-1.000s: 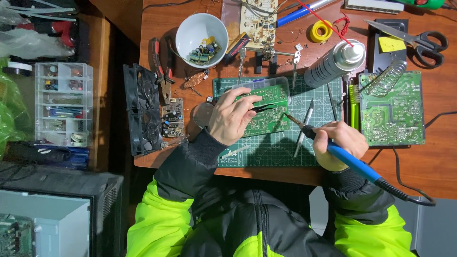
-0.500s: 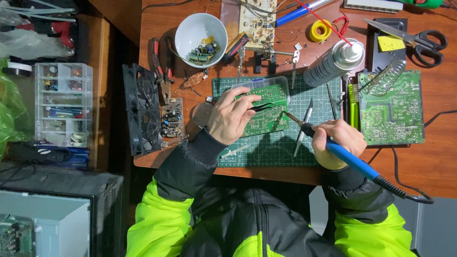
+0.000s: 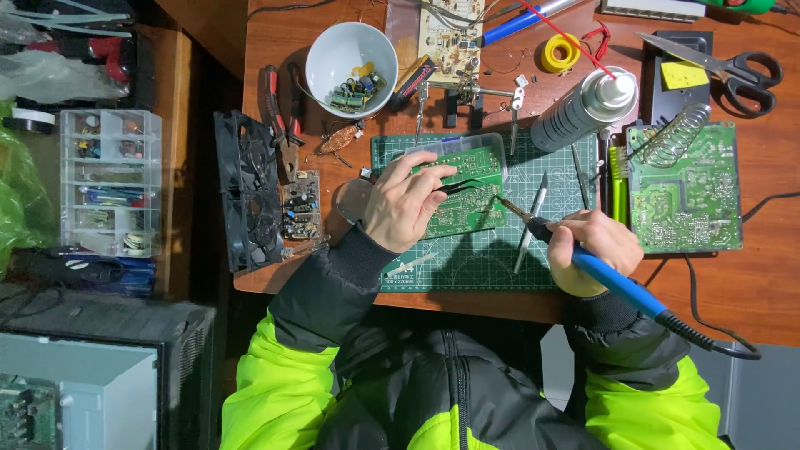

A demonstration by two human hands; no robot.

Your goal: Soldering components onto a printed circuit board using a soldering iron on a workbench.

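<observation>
My left hand point(image 3: 406, 202) grips black tweezers point(image 3: 463, 187) and rests on a small green circuit board point(image 3: 467, 192) that lies on the green cutting mat point(image 3: 500, 250). The tweezer tips touch the middle of the board. In my right hand point(image 3: 592, 246) is a blue-handled soldering iron point(image 3: 612, 279), its tip point(image 3: 506, 204) resting at the board's right edge. The iron's black cord runs off to the right.
A white bowl point(image 3: 327, 57) with small parts stands at the back. A spray can point(image 3: 587, 107), scissors point(image 3: 733, 67), a larger green board point(image 3: 685, 190) with a coil stand, pliers point(image 3: 282, 112), a black fan point(image 3: 248, 192) and a parts organizer point(image 3: 108, 179) surround the mat.
The soldering iron tip has shifted slightly toward the board's right edge. My left hand stays on the board with the tweezers.
</observation>
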